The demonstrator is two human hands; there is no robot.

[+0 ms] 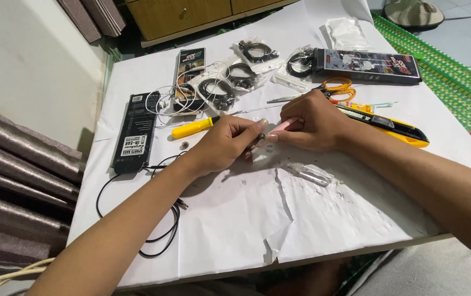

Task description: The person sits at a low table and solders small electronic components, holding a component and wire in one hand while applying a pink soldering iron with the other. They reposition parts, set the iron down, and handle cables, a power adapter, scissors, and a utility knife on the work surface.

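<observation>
My left hand [225,143] pinches a small dark earbud part [261,136] between thumb and fingers at the middle of the white paper-covered table [323,214]. My right hand [312,121] meets it from the right, gripping a thin pink tool [285,126] whose tip touches the small part. A black cable [161,219] trails from under my left wrist toward the table's front left.
A yellow-handled screwdriver [191,127] lies left of my hands. Orange scissors [338,87], a yellow and black utility knife [394,127], black boxes [136,131] and several bagged black earphones [216,90] sit further back. A clear plastic bit [312,174] lies near a tear in the paper.
</observation>
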